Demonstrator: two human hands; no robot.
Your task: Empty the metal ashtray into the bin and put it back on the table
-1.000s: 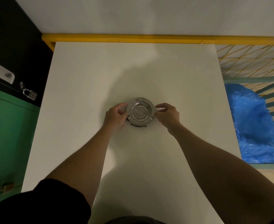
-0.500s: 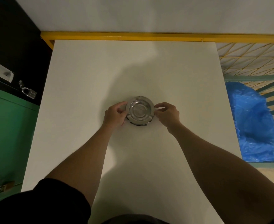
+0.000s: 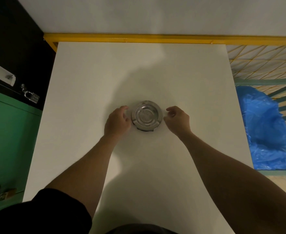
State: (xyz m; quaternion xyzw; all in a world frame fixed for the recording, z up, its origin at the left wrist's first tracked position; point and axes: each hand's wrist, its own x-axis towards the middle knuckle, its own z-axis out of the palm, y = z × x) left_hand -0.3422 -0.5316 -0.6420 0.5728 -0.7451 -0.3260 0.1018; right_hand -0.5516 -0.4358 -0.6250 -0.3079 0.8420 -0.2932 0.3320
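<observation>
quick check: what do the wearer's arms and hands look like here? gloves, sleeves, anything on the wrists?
Both hands are bare: no gloves on the left hand or the right hand. No watch, band or ring shows. Both forearms are uncovered all the way down the frame. A short black sleeve shows on the left upper arm only; the right arm's sleeve is out of view.

bin [image 3: 265, 129]: cut off right | ashtray [image 3: 147, 115]: contents perhaps none, unclear
</observation>
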